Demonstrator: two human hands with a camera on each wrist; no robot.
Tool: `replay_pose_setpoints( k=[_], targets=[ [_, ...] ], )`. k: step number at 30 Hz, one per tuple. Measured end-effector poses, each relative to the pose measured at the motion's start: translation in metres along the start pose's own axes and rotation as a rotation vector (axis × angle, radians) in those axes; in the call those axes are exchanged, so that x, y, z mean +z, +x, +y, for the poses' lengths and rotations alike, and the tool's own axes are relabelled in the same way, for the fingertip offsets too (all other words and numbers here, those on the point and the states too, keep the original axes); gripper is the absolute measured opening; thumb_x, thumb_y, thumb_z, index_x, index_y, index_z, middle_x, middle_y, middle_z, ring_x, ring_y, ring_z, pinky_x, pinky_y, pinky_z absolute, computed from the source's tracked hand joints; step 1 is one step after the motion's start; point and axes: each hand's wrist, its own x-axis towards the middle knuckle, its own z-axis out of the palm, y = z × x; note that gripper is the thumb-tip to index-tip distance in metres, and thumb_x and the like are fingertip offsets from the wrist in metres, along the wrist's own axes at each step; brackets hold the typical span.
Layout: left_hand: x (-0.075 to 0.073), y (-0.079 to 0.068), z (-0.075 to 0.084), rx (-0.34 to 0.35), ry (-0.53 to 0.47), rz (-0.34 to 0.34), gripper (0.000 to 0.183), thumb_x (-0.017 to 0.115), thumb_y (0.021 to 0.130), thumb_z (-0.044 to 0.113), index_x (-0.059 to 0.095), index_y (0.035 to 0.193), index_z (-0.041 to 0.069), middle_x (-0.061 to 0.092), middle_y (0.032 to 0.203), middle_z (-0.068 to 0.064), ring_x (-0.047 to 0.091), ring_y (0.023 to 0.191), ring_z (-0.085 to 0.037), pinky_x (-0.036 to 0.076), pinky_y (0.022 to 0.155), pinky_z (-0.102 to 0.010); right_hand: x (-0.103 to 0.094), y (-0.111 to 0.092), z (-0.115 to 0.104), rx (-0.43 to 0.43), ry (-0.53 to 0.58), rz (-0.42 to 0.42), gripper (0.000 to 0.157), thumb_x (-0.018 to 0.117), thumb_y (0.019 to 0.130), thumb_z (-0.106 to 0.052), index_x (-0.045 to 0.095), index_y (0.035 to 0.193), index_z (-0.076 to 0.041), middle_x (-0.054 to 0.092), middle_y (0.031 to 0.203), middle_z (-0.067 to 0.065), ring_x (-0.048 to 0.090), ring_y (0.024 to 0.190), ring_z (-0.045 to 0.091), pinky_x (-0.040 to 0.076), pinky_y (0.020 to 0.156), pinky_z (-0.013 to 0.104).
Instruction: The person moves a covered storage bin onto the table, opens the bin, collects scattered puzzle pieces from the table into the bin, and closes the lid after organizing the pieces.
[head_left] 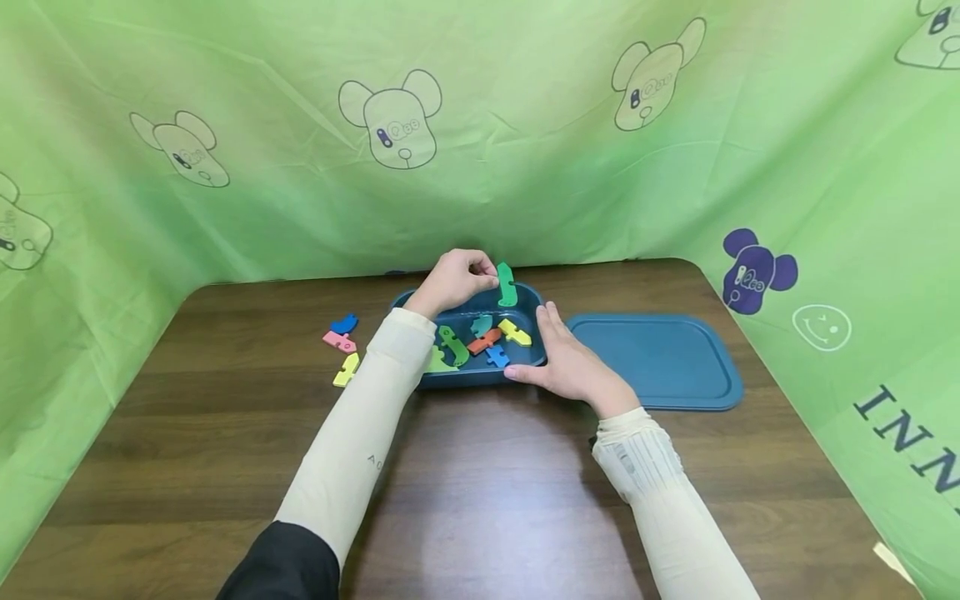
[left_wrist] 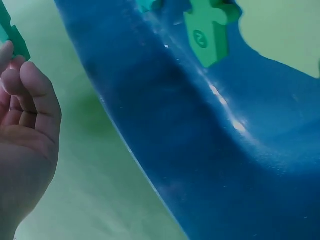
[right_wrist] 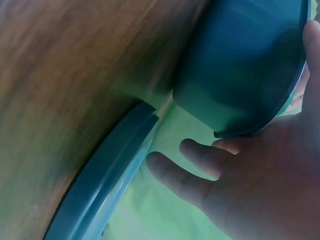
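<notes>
My left hand (head_left: 459, 279) pinches a green puzzle piece (head_left: 507, 285) between thumb and fingers, above the back right of a dark blue box (head_left: 457, 379). The left wrist view shows this green piece only in part, at its left edge. Inside the box lie several puzzle pieces, among them a yellow one (head_left: 516, 332), an orange one (head_left: 483, 342), a blue one (head_left: 497, 356) and a green one with a number (left_wrist: 206, 37). My right hand (head_left: 566, 362) rests against the box's right end, fingers straight along the wall, thumb by the front right corner.
A flat blue lid (head_left: 656, 362) lies right of the box on the wooden table (head_left: 480, 500). Left of the box are a blue piece (head_left: 344, 324), a pink piece (head_left: 340, 342) and a yellow piece (head_left: 347, 370). A green curtain (head_left: 510, 192) hangs close behind.
</notes>
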Motion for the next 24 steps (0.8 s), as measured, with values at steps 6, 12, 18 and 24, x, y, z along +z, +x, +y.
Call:
replay_pose_setpoints(
  k=[6,12,18,24],
  targets=[
    [0.004,0.001,-0.003,-0.025,0.033,-0.069,0.008,0.072,0.096,0.019,0.070,0.094,0.011,0.064,0.092,-0.004,0.055,0.087,-0.020,0.046,0.075,-0.032,0.000,0.000,0.000,0.006,-0.007,-0.002,0.123,0.063,0.085,-0.074,-0.005,0.160,-0.005,-0.012,0.167,0.014,0.004,0.152,0.036,0.019,0.117,0.056],
    [0.010,0.002,-0.004,-0.034,0.040,-0.157,0.009,0.073,0.095,0.018,0.070,0.092,0.011,0.066,0.090,-0.003,0.056,0.085,-0.019,0.047,0.074,-0.031,0.000,0.000,0.000,0.010,-0.009,-0.003,0.121,0.064,0.086,-0.071,-0.005,0.160,-0.005,-0.011,0.166,0.016,0.003,0.152,0.036,0.018,0.117,0.057],
    [0.015,0.002,-0.003,-0.003,0.033,-0.181,0.008,0.074,0.094,0.016,0.071,0.089,0.011,0.067,0.087,-0.002,0.056,0.083,-0.019,0.047,0.073,-0.031,0.000,0.000,0.000,0.002,-0.009,0.001,0.121,0.064,0.086,-0.071,-0.005,0.160,-0.004,-0.011,0.166,0.016,0.003,0.152,0.035,0.019,0.117,0.056],
    [0.024,0.007,-0.004,-0.008,0.050,-0.210,0.008,0.075,0.094,0.017,0.072,0.091,0.009,0.069,0.089,-0.003,0.057,0.082,-0.019,0.048,0.072,-0.031,0.000,-0.001,0.001,0.003,0.007,0.000,0.119,0.066,0.087,-0.067,-0.005,0.160,-0.005,-0.012,0.166,0.016,0.003,0.152,0.037,0.018,0.117,0.057]
  ],
)
